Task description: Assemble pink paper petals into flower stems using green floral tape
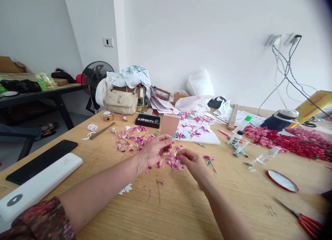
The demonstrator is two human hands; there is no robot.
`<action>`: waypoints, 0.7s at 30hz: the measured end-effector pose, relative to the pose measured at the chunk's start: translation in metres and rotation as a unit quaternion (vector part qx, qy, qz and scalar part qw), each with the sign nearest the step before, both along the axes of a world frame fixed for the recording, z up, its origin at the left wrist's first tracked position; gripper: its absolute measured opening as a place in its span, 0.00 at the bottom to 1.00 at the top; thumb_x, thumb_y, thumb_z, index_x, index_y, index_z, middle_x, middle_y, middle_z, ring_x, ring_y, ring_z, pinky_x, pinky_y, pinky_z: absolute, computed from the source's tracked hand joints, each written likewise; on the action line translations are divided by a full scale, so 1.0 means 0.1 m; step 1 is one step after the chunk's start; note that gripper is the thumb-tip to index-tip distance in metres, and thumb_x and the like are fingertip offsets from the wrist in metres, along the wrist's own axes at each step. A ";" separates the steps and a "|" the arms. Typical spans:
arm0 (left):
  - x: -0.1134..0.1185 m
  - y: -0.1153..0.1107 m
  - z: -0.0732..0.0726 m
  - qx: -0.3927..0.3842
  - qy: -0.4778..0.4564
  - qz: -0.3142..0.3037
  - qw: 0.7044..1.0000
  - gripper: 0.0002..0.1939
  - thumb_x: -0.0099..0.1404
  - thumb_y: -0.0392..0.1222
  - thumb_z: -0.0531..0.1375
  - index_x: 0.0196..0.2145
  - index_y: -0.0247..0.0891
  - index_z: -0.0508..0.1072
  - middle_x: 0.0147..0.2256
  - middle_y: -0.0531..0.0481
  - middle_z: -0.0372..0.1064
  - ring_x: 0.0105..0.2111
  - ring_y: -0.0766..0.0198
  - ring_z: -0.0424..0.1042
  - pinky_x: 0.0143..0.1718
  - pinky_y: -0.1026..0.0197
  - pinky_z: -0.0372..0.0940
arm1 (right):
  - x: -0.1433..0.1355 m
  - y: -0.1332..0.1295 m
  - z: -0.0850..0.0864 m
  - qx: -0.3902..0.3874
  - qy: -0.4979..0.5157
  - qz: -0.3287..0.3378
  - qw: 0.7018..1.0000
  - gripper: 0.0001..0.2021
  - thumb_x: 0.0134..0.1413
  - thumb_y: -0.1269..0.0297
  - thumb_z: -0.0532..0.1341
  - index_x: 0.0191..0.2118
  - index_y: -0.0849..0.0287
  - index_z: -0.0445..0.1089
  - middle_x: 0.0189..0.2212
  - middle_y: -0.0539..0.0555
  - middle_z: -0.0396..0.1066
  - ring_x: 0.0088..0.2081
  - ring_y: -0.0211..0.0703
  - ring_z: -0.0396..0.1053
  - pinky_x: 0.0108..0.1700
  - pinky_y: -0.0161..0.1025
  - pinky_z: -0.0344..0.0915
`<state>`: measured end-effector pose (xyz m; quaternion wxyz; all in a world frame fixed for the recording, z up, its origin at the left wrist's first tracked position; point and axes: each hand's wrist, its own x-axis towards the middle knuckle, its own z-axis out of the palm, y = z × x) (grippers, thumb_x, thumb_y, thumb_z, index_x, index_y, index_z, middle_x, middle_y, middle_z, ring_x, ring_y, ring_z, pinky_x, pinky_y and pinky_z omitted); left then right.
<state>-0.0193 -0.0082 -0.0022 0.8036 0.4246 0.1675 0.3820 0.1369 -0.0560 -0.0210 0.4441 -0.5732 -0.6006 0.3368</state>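
Note:
Over the middle of the wooden table, my left hand (159,150) is closed in a pinch, its fingertips turned right. Whatever it holds is too small to make out. Just to its right, my right hand (191,161) also pinches, thumb against forefinger, with any held piece hidden or tiny. Loose pink petals (135,139) lie spread beyond and beneath both hands. Behind them a plain pinkish-brown card (169,125) stands upright. Finished-looking pink flowers with teal leaves (194,132) rest on a white sheet (207,138). A single flower on a wire stem (209,159) lies right of my right hand.
On the left lie a white device (52,179) and a black phone-like slab (44,160). To the right are small bottles (235,139), a spray bottle (268,155), a red-rimmed dish (282,181), red-handled scissors (298,214) and pink-red flower bunches (282,139). A beige bag (121,101) stands behind.

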 end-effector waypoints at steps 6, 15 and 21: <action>0.01 0.01 -0.05 0.039 0.064 0.059 0.995 0.13 0.48 0.43 0.65 0.24 0.33 0.66 0.21 0.55 0.61 0.20 0.76 0.59 0.18 0.73 0.50 | 0.07 -0.05 0.06 0.138 -0.063 -0.170 0.974 0.09 0.44 0.69 0.53 0.30 0.57 0.69 0.39 0.53 0.69 0.23 0.35 0.61 0.25 0.35 0.57; 0.04 0.00 -0.04 0.103 0.121 0.071 0.985 0.13 0.50 0.45 0.63 0.23 0.32 0.66 0.20 0.55 0.62 0.20 0.75 0.60 0.22 0.71 0.54 | -0.08 -0.15 0.15 0.198 0.002 -0.121 0.973 0.06 0.46 0.64 0.59 0.31 0.58 0.71 0.36 0.54 0.69 0.24 0.33 0.60 0.24 0.34 0.56; 0.04 -0.05 -0.05 0.088 0.107 0.033 0.990 0.12 0.50 0.44 0.63 0.23 0.32 0.66 0.20 0.55 0.62 0.18 0.76 0.59 0.19 0.72 0.52 | -0.11 -0.10 0.10 -0.077 0.221 0.062 0.970 0.10 0.40 0.60 0.64 0.28 0.61 0.70 0.18 0.47 0.65 0.16 0.27 0.52 0.17 0.29 0.44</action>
